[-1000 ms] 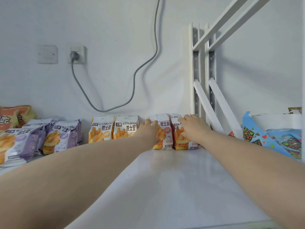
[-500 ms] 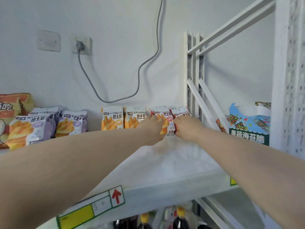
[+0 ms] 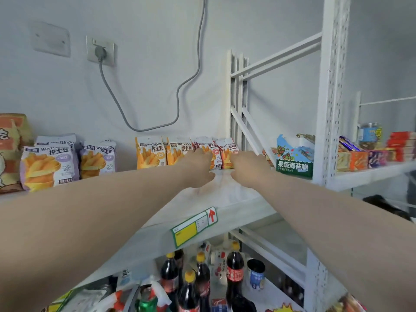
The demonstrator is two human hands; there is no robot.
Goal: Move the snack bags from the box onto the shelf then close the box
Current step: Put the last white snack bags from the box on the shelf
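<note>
Both arms are out over the shelf (image 3: 227,194) on my feed. L hand (image 3: 198,167) is back-up, fingers stretched fwd & loose, tips over the front of the left red snack bag (image 3: 214,149); thumb hangs low and nothing is wrapped in it. R hand (image 3: 246,168) has the same pose, released, fingers pointing at the right red snack bag (image 3: 227,151). Can't tell if either hand actually makes contact, pic is too soft there. Both red bags stand upright at the back of the shelf by the wall, side by side, just R of two orange snack bags (image 3: 150,154) in the same row. Purple bags (image 3: 50,163) stand further L, apart. Green-blue carton (image 3: 295,162) stands to the R, past the diagonal brace. Cola bottles (image 3: 234,266) are on the level below.
</note>
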